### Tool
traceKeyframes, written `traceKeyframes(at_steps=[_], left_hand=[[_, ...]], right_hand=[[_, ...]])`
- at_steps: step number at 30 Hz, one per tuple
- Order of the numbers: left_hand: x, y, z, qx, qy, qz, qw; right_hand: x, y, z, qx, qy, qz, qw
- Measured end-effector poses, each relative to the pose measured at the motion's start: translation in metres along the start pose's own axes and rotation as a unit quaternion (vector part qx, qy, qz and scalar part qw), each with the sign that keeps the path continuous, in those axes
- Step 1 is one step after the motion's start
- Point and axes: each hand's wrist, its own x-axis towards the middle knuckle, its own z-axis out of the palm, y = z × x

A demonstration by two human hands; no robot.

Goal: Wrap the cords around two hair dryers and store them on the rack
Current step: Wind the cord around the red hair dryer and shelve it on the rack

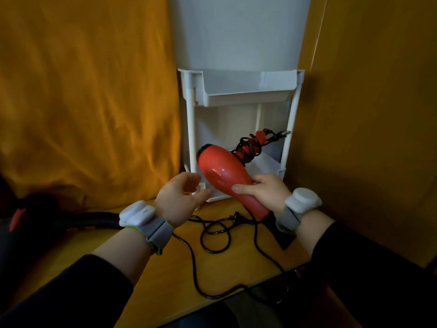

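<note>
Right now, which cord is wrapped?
The coiled cord round the handle of the red hair dryer that the right hand grips; the loose cord lies on the table.

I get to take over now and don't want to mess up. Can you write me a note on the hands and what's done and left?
Right hand: grips the red hair dryer by its barrel, before the white rack.
Left hand: open beside the dryer, holding nothing.
Done: its cord is wound round the handle, which points toward the lower shelf.
Left: set it on the rack. A loose black cord lies on the table; it seems to lead to a second dryer, dim at far left. Wrap and store that too.
</note>
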Motion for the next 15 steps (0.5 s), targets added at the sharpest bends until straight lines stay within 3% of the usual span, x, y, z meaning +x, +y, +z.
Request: traceKeyframes(at_steps=[15], left_hand=[[0.016, -0.022, 0.008, -0.013, -0.003, -0.014, 1.000]], right_hand=[[0.066, -0.047, 0.044, 0.069, 0.070, 0.086, 0.991]])
